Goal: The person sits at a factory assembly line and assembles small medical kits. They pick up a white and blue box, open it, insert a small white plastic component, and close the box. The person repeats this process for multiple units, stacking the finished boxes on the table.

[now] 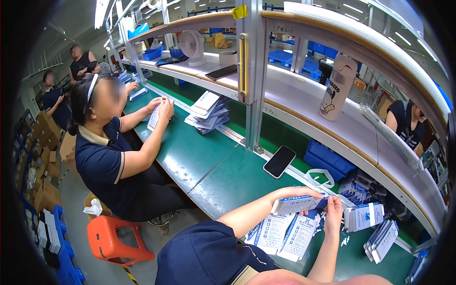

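Note:
A white and blue carton point(293, 205) is held up over the near part of the green bench. My left hand point(306, 192) is closed around its body, partly hidden behind it. At the carton's right end, my right hand point(334, 208) pinches the blue end flap. Directly beneath lie printed white cartons, among them one at the front point(298, 238) and one beside it on the left point(271, 232). To the right of my right hand are a bundle of cartons point(364, 217) with a white band and a leaning group of flat cartons point(381, 241).
A phone point(279, 162), a white strap loop point(319, 178) and a blue bin point(327, 159) sit along the bench's back. White scraps point(345, 241) lie near the cartons. A co-worker point(104, 147) at left handles a carton beside a stack point(207, 113). An orange stool point(114, 237) stands behind.

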Tool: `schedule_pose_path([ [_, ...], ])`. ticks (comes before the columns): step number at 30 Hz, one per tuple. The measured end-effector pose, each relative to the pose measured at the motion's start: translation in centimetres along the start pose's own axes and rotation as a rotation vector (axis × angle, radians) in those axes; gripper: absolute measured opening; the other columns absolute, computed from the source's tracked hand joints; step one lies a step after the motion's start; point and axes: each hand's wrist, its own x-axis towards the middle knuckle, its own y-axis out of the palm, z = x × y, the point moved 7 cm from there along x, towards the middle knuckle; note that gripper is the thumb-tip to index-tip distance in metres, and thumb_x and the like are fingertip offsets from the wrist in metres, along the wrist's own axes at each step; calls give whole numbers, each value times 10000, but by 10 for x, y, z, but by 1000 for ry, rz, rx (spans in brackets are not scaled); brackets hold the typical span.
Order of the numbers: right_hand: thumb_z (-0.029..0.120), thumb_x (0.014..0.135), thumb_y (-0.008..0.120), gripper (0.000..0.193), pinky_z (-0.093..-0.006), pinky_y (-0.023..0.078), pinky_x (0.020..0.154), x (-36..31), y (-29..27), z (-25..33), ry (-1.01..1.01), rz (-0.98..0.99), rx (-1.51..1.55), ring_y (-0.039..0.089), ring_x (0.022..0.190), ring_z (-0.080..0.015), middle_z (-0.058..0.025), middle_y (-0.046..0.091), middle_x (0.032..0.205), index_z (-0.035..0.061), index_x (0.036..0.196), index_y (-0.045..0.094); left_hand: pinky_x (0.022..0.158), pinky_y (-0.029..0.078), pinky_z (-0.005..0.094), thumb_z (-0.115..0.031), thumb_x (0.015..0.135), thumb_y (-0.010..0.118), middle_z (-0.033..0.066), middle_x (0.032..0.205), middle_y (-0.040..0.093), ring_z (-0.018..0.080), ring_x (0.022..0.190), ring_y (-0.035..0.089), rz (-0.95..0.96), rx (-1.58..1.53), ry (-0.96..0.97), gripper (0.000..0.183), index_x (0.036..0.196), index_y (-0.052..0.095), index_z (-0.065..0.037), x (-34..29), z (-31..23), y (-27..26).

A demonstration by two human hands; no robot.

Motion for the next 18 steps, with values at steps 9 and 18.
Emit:
schedule_pose_path([
  [9,155,937,549,138,-189,388,678,6,-17,-20,38,-63,-36,503,732,-35,-4,604,826,18,931,566,611,487,250,-470,723,717,91,791,611,147,651,595,-26,-136,27,468,920,641,-52,5,7,-2],
  [18,64,878,604,142,-217,417,744,-5,13,2,41,142,33,533,812,-77,-20,591,890,35,996,530,603,497,253,-476,779,651,93,827,593,156,665,602,36,-79,54,476,982,626,-45,16,9,-4],
])
